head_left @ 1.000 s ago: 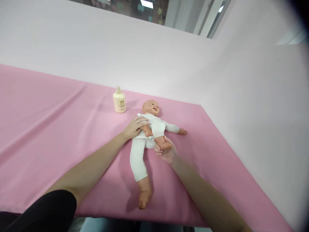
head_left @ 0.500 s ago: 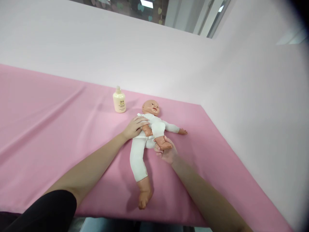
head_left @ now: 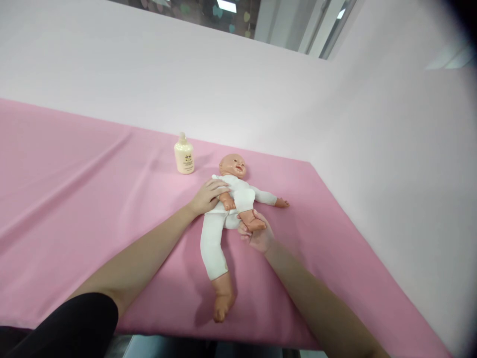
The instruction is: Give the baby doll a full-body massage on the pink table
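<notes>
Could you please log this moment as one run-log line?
left hand: on doll torso | right hand: grips doll foot | bottle: upright beside

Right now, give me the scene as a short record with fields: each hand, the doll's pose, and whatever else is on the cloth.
left hand: left hand rests on the doll's chest, beside the doll's bent arm
right hand: right hand cups the doll's raised foot, fingers curled under it
doll: baby doll in white clothes lies on its back, head toward the wall, one leg stretched toward the camera, the other folded up
bottle: cream bottle stands upright, apart from the doll, left of its head
surface: pink cloth, creased at the left
</notes>
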The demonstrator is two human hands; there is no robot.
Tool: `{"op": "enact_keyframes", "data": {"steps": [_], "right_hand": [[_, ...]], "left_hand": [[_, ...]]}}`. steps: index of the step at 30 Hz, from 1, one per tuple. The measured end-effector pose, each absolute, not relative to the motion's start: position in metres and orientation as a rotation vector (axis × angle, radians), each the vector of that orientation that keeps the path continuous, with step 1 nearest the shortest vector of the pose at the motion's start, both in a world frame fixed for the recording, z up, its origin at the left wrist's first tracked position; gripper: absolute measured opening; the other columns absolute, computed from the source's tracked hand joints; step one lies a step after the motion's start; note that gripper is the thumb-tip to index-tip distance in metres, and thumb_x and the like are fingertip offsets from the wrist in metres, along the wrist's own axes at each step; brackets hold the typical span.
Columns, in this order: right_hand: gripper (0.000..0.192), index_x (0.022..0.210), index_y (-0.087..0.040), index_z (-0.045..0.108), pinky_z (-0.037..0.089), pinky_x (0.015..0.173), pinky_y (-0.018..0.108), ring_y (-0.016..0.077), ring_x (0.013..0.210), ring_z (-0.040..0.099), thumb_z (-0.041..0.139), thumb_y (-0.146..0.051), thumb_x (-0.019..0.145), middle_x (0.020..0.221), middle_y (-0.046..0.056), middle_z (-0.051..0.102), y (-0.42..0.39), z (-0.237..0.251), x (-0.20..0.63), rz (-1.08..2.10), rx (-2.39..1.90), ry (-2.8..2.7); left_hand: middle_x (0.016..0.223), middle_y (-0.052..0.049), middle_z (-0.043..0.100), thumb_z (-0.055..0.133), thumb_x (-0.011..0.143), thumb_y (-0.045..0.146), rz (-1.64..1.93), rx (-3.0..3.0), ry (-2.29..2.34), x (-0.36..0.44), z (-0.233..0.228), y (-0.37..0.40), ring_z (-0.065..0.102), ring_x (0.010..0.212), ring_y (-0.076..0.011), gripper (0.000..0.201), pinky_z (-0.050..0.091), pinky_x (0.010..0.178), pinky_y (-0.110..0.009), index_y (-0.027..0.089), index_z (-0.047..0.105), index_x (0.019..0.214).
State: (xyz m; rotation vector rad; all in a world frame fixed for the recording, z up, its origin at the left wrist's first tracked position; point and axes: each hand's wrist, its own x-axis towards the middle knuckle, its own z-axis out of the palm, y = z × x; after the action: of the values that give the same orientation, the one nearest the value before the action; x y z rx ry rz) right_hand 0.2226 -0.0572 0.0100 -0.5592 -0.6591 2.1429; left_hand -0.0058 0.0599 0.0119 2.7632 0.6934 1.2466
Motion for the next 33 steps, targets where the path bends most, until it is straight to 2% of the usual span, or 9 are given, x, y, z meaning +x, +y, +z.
{"op": "enact_keyframes", "data": {"steps": [33], "right_hand": [[0.046,0.096,-0.011,0.063,0.033,0.049,0.022,0.0105,0.051,0.034,0.038,-0.050,0.092,0.058,-0.001,0.049,-0.0586,0.0125,0.2221,2.121,-0.615,-0.677]], "left_hand": [[0.123,-0.010,0.060,0.042,0.085,0.012,1.232,2.793,0.711,-0.0066,0.0129,0.0581,0.049,0.121,-0.0231,0.039,0.038,0.103,-0.048,0.022,0.060,0.118]]}}
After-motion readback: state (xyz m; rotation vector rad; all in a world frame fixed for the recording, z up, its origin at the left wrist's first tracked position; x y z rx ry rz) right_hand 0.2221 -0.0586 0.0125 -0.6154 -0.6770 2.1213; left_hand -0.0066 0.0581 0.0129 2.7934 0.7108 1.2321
